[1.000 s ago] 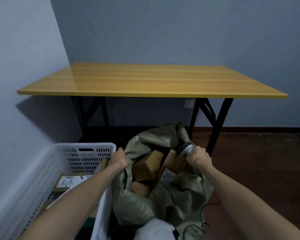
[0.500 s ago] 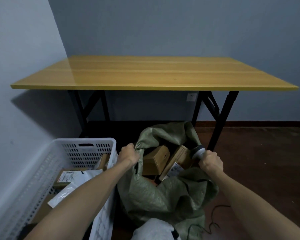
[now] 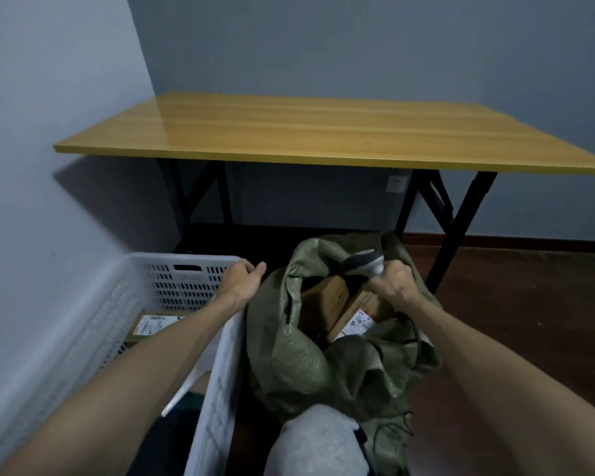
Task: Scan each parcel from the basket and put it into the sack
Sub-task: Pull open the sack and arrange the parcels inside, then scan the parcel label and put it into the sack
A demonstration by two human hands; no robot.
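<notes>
A green woven sack (image 3: 306,359) stands open on the floor with brown cardboard parcels (image 3: 327,298) inside; one shows a white label (image 3: 359,321). To its left is a white perforated basket (image 3: 186,261) holding a labelled parcel (image 3: 152,324) and a white mailer (image 3: 186,383), partly hidden by my left forearm. My left hand (image 3: 243,280) hovers at the basket's far right corner, fingers loosely curled and holding nothing. My right hand (image 3: 392,285) grips the handle of a grey barcode scanner (image 3: 364,262) at the sack's far right edge.
A yellow-topped table (image 3: 323,132) on black folding legs (image 3: 461,228) stands just beyond the sack. A wall runs close along the basket's left side. The scanner's dark cable (image 3: 392,420) trails over the sack's near side. Grey clothing (image 3: 316,441) fills the bottom centre.
My left hand has let go of the sack's left edge and moved left to the basket's corner. My right hand keeps the scanner at the sack's mouth.
</notes>
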